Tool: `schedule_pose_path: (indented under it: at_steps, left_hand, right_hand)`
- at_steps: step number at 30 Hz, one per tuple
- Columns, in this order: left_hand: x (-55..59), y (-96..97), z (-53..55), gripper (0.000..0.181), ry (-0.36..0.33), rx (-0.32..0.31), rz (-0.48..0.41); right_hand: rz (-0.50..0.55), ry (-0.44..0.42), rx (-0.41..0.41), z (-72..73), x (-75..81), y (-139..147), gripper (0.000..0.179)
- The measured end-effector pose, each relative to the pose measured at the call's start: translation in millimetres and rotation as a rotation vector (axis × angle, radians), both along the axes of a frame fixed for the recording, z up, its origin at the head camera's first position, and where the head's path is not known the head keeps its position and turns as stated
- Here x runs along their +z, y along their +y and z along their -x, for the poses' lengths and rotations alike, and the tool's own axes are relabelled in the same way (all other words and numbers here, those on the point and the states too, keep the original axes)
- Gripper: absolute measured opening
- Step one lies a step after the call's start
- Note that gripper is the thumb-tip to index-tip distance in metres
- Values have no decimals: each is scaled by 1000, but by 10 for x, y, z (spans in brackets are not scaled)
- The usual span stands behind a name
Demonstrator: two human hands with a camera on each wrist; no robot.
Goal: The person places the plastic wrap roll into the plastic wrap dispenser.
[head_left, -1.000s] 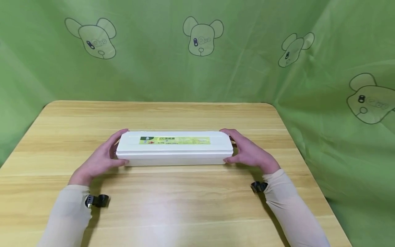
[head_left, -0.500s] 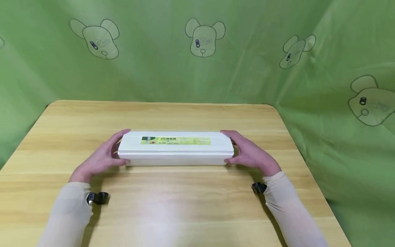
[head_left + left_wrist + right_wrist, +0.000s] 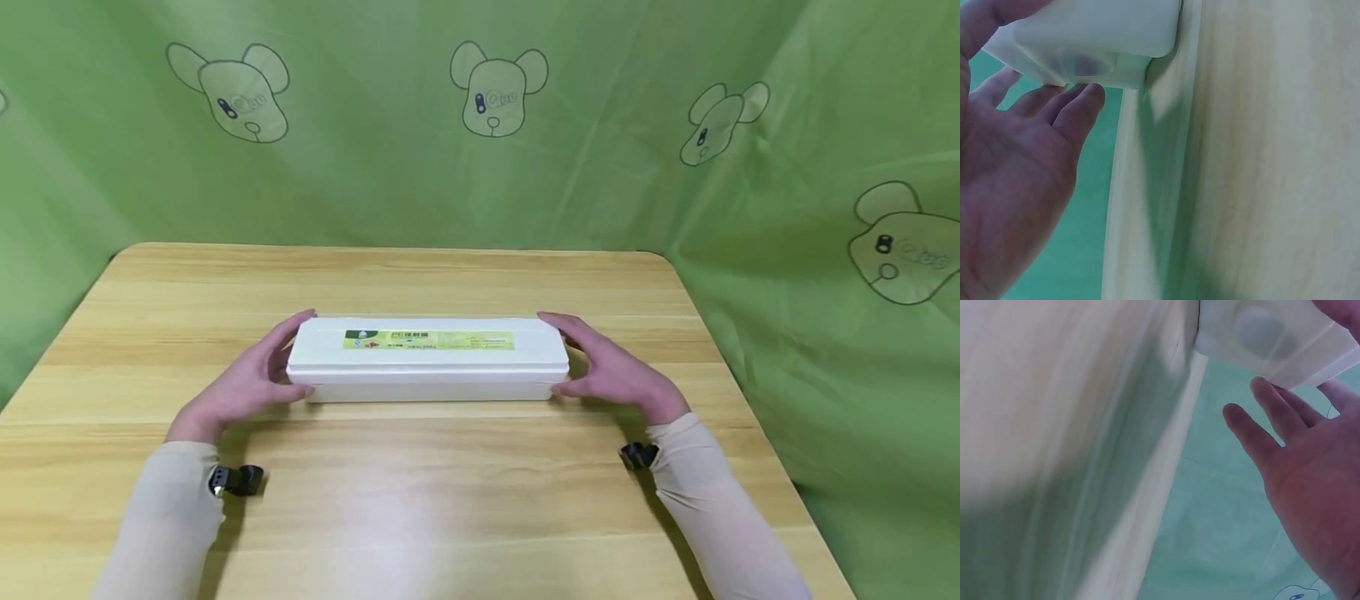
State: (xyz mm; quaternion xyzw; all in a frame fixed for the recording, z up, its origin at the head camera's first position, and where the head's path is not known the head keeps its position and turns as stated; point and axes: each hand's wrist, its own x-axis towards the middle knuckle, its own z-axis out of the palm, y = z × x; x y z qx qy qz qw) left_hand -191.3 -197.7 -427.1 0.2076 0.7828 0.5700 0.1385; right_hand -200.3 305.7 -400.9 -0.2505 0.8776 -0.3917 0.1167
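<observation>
A long white cling film box with a yellow-green label on its lid lies on the wooden table, lid down. My left hand holds its left end, thumb at the near corner and fingers reaching to the far corner. At the opposite end my right hand spans the box the same way, with its thumb at the near corner. In the left wrist view, the fingertips meet the end of the box. Some right fingers stand off the box in the right wrist view. The contents are hidden.
The light wooden table has rounded far corners. A green curtain with printed mouse-like heads hangs behind and to the right of it. Dark wrist devices sit at both sleeves.
The box stays in place on the table. My right hand has shifted slightly right, its thumb now nearer the box's end. The left hand hardly differs.
</observation>
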Motion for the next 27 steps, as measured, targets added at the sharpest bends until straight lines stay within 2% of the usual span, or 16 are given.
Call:
schedule_pose_path:
  at_steps: [5, 11, 17, 21, 27]
  left_hand:
    - [0, -6, 3, 105, 17, 0, 5]
    - [3, 12, -26, 103, 12, 23, 21]
    - [-5, 5, -35, 103, 17, 34, 11]
    - [-10, -13, -28, 104, 12, 29, -7]
    - [-2, -16, -5, 105, -20, -13, -30]
  right_hand:
    - [35, 26, -10, 15, -21, 13, 95]
    - [-50, 89, -18, -8, 4, -4, 95]
    - [-103, 143, 16, 10, 22, -13, 94]
    - [-108, 112, 24, 19, 43, -25, 95]
    - [-43, -12, 13, 6, 31, 1, 105]
